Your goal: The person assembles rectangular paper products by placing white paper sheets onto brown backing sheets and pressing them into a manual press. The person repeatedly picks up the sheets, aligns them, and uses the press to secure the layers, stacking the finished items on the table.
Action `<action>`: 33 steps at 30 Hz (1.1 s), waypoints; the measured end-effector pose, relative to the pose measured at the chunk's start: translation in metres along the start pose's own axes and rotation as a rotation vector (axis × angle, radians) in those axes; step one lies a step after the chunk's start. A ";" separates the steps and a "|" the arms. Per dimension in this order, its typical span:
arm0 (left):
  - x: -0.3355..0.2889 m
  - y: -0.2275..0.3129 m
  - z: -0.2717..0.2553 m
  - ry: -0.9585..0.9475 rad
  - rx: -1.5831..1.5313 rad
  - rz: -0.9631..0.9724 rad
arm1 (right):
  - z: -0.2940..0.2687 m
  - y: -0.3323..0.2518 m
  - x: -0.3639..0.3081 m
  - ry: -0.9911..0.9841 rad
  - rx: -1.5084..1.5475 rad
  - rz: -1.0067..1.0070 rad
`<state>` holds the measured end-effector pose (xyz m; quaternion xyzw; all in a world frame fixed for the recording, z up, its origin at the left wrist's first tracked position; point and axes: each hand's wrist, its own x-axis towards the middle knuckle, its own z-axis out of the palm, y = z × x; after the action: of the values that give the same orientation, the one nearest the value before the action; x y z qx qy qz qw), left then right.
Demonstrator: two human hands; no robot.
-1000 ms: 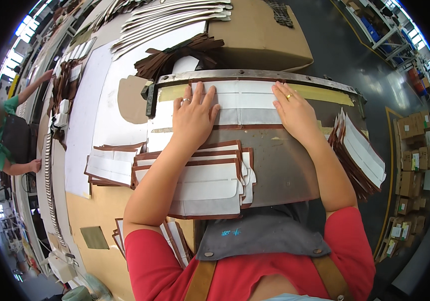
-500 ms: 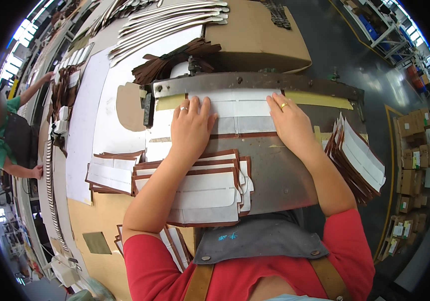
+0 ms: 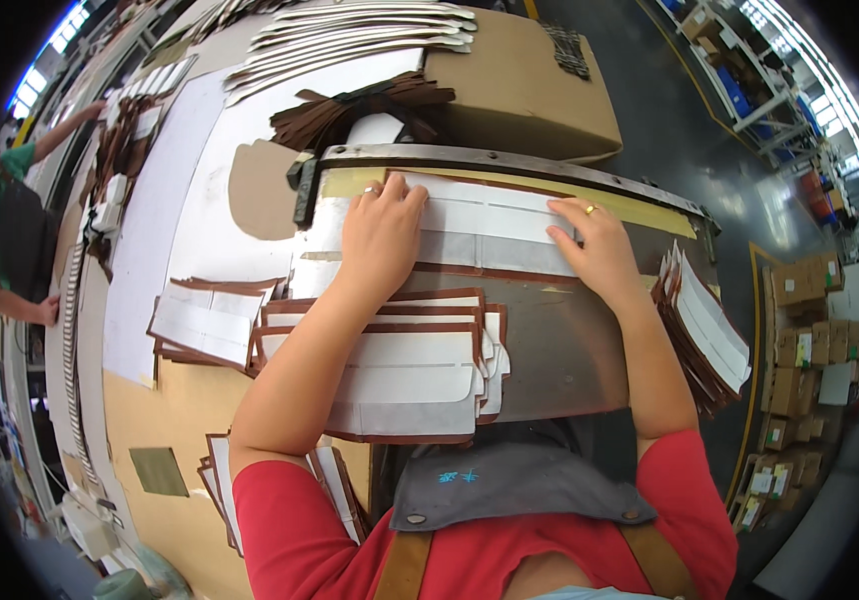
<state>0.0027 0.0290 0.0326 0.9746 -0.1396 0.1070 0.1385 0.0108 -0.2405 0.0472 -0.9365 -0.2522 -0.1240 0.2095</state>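
On the near side, a bare stretch of dark plate [image 3: 564,350] is leaving room to pass between the piled panels [image 3: 409,365] at left and the right forearm [image 3: 652,350], with a fanned stack [image 3: 711,325] obstructing beyond it. At the far edge, a metal bar [image 3: 509,160] is blocking passage, while a gap is lying over the white panel [image 3: 504,215] between left hand [image 3: 381,230] and right hand [image 3: 599,245].

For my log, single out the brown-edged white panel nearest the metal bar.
The lone panel with the left hand and right hand at its ends; the others lie in overlapping piles.
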 end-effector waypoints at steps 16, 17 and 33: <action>0.000 -0.014 -0.004 -0.052 0.053 -0.137 | 0.062 -0.056 0.088 -0.206 -0.007 -0.352; 0.000 -0.012 -0.004 -0.054 0.078 -0.125 | 0.053 -0.046 0.081 -0.195 -0.011 -0.323; 0.008 -0.007 -0.002 0.160 -1.054 -0.064 | 0.027 -0.057 0.072 -0.171 0.705 0.097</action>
<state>0.0118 0.0342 0.0346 0.7654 -0.1337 0.0919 0.6227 0.0447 -0.1529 0.0668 -0.8246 -0.2511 0.0595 0.5034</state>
